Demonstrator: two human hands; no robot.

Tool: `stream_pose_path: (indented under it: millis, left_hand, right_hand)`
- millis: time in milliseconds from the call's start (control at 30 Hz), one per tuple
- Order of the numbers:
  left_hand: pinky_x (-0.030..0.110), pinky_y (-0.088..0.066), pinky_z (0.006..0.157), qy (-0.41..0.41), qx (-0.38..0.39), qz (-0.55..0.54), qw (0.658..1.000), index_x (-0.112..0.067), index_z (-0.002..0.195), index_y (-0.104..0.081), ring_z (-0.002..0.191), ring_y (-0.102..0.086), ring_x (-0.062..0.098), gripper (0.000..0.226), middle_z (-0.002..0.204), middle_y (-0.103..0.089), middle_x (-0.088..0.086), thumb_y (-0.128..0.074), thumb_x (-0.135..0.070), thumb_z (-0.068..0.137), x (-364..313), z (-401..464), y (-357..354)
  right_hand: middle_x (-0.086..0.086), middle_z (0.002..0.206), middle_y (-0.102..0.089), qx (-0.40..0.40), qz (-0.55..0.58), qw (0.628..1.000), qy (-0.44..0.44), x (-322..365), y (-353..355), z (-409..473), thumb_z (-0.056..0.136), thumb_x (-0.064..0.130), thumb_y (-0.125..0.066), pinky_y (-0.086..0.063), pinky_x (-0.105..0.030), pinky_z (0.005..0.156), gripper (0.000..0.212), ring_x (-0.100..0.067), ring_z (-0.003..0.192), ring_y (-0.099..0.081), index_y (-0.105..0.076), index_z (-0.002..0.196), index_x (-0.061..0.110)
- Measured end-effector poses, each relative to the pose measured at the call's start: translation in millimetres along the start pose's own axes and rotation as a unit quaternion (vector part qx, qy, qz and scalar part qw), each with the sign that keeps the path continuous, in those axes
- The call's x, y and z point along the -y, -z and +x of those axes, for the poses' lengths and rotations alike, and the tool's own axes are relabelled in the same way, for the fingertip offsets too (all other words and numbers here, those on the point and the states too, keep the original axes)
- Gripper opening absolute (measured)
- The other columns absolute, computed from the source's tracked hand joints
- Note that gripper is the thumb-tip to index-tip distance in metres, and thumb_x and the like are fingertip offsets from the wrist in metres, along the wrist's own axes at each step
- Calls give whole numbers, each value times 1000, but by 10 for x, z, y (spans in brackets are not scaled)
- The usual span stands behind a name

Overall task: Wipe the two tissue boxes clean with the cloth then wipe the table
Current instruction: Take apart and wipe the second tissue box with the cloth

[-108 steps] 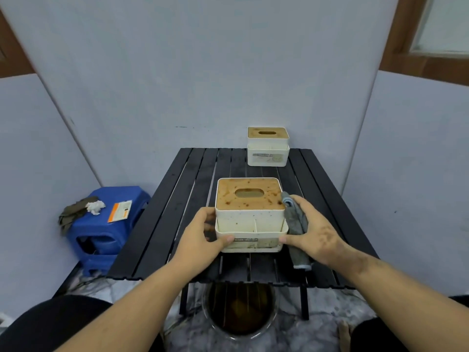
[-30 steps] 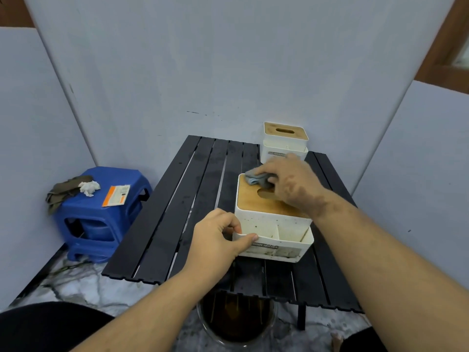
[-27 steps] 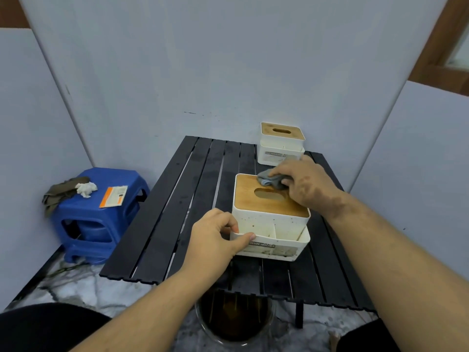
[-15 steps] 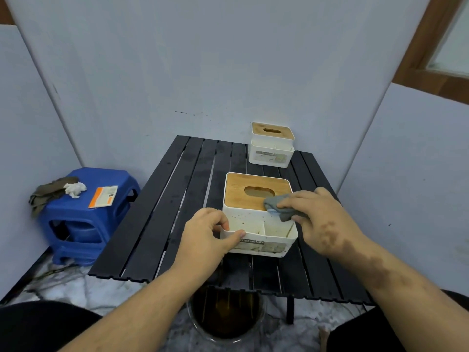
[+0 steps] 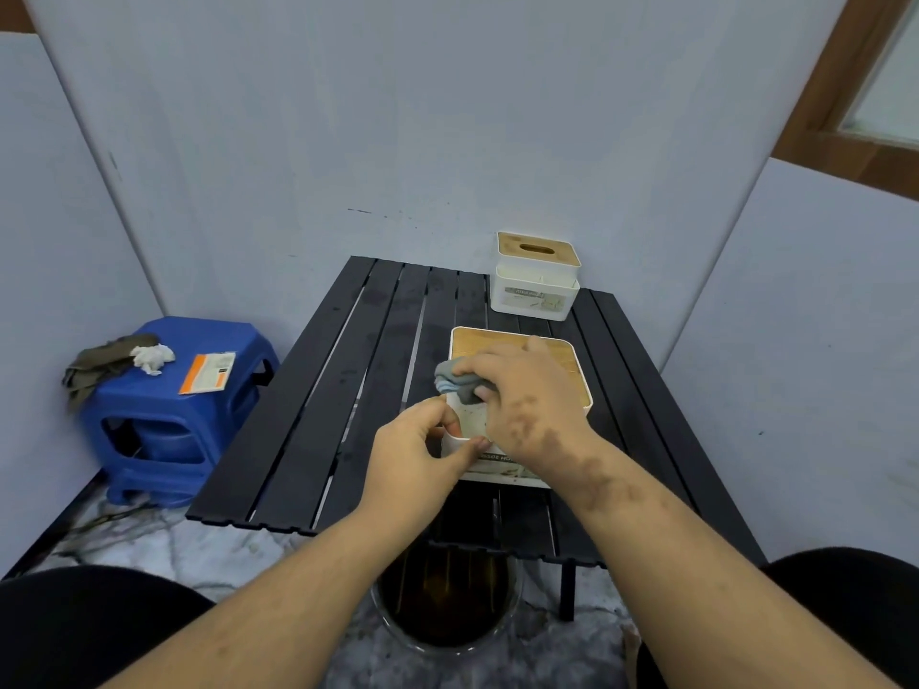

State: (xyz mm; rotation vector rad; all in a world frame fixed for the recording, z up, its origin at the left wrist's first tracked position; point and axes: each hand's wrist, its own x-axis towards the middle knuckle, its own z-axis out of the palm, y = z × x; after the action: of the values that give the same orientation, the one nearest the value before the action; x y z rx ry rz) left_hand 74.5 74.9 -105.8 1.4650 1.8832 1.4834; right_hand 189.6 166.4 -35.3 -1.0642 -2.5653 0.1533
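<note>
A white tissue box with a wooden lid (image 5: 562, 358) stands on the black slatted table (image 5: 348, 405), close to its front edge. My right hand (image 5: 522, 395) grips a crumpled grey cloth (image 5: 455, 380) and presses it against the box's front left corner. My left hand (image 5: 417, 450) pinches the box's lower front left rim. The box's front face is speckled with dirt and mostly hidden by my hands. A second white tissue box with a wooden lid (image 5: 537, 276) stands at the table's far right edge, by the wall.
A blue plastic stool (image 5: 169, 415) stands left of the table with a rag, crumpled paper and an orange packet on top. A bucket of brown water (image 5: 447, 594) sits under the table's front edge. Grey panels close in the back and both sides.
My right hand has moved the cloth from the lid's far edge, across the lid's front right, to the box's front left corner. The lid looks cleaner than earlier. My left hand kept its hold.
</note>
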Motion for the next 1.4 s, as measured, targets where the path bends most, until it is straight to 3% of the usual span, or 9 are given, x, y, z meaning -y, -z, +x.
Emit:
stream_pose_path:
  millis: [133, 300, 500, 667, 800, 933, 1067, 1233, 1400]
  left_hand:
    - [33, -51, 66, -7, -2, 5, 1000, -26, 71, -50, 74, -58, 18, 36, 76, -60, -4, -83, -37, 78, 37, -2, -7]
    - [47, -54, 81, -4, 11, 1, 1000, -26, 75, -48, 83, -60, 9, 36, 84, -63, -12, -78, -46, 79, 74, -1, -14]
    - [50, -54, 72, 13, 6, -48, 999, -24, 74, -51, 77, -63, 24, 39, 82, -68, -1, -81, -48, 72, 87, 12, -38]
    - [50, -55, 79, 29, 10, -45, 999, -26, 74, -51, 84, -64, 17, 39, 87, -68, -9, -77, -55, 69, 82, 15, -34]
    - [35, -53, 74, 18, -18, -39, 999, -26, 69, -56, 82, -62, 16, 35, 94, -65, -10, -89, -34, 72, 81, 38, -19]
    - [26, -51, 74, 14, -6, -39, 999, -26, 70, -55, 91, -61, 10, 33, 102, -64, -13, -88, -29, 74, 80, 36, -24]
    - [27, -49, 70, 11, -28, -37, 999, -24, 69, -56, 80, -59, 15, 34, 93, -62, -9, -90, -29, 72, 76, 58, -29]
    - [33, -51, 75, 9, 5, -31, 999, -23, 72, -54, 88, -61, 15, 34, 100, -66, -10, -88, -31, 74, 85, 60, -9]
    - [34, -49, 74, 0, -4, -32, 999, -23, 71, -55, 82, -59, 18, 34, 98, -65, -7, -88, -30, 74, 87, 70, -12]
  right_hand:
    - [20, 115, -66, -9, 41, 999, 14, -241, 103, -63, 90, 9, -63, -43, -38, 93, 41, -19, 102, -51, -69, 115, 40]
    - [16, 127, -63, -44, 11, 993, -109, -676, 220, -238, 94, 7, -61, -40, -31, 86, 40, -16, 94, -41, -69, 116, 40]
    - [7, 111, -73, -100, 24, 991, 82, -212, -69, -154, 82, 0, -70, -52, -44, 78, 39, -19, 91, -51, -75, 108, 29]
    - [6, 118, -64, -82, 6, 989, -124, -472, -62, 240, 96, 28, -52, -47, -35, 91, 35, -17, 94, -46, -61, 121, 50]
    - [9, 118, -69, -43, -2, 999, 14, -235, -128, 284, 96, 20, -60, -45, -39, 94, 30, -20, 100, -47, -70, 116, 39]
    - [11, 105, -67, -113, 140, 978, -109, -437, -54, 442, 94, 19, -64, -46, -12, 87, 29, -3, 91, -62, -71, 113, 39]
    - [14, 109, -68, -63, 55, 995, 48, -171, -190, 419, 94, 15, -62, -45, -32, 89, 32, -15, 99, -49, -71, 110, 42]
    - [0, 118, -64, -110, 76, 982, -131, -522, -37, 635, 96, 23, -63, -44, -25, 95, 27, -20, 109, -58, -69, 114, 42]
    - [12, 109, -69, -40, 87, 990, 101, -176, -109, 538, 93, 11, -65, -41, -27, 87, 33, -18, 95, -45, -72, 110, 39]
